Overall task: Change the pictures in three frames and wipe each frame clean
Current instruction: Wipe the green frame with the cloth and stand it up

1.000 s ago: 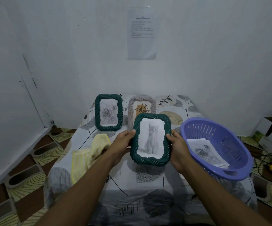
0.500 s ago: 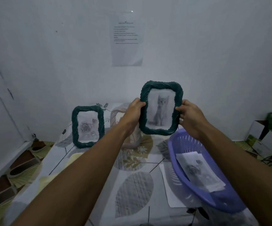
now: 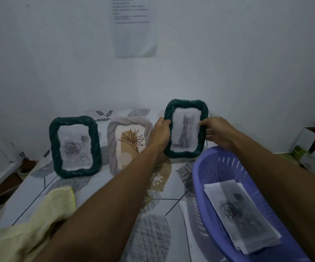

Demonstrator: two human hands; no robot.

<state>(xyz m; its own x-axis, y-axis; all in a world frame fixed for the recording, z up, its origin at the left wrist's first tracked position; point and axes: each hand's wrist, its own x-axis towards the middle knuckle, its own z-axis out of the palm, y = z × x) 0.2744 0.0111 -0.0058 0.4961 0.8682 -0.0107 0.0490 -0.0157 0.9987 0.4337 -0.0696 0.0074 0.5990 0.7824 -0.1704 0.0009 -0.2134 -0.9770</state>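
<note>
Blocking the right edge of the beige frame (image 3: pixel 115 146), the left hand (image 3: pixel 160 136) and its forearm hide that frame's lower right corner. Print on the wall notice (image 3: pixel 134 35), high above both hands, is too blurred to read. The purple basket (image 3: pixel 219 165), below the right hand (image 3: pixel 218 133), is cut off at the picture's bottom edge, and the right forearm covers its right rim. Cannot tell whether the cat frame (image 3: pixel 186 129) rests on the bench (image 3: pixel 152 233) or hangs just above it.

Rose frame (image 3: pixel 73 146) stands well to the left of the left hand, past the beige one. Yellow cloth (image 3: pixel 39 224) lies under the left forearm, near the wearer. Rose prints (image 3: pixel 241 214) lie stacked in the basket; a loose sheet (image 3: pixel 188 224) pokes out from beneath it. Cardboard boxes (image 3: pixel 311 148) sit on the floor to the right of the right hand.

Cat frame is between the two hands, each grasping one side edge, thumbs on the front. It stands upright with its long axis near vertical, picture facing the wearer, cat head-up.
</note>
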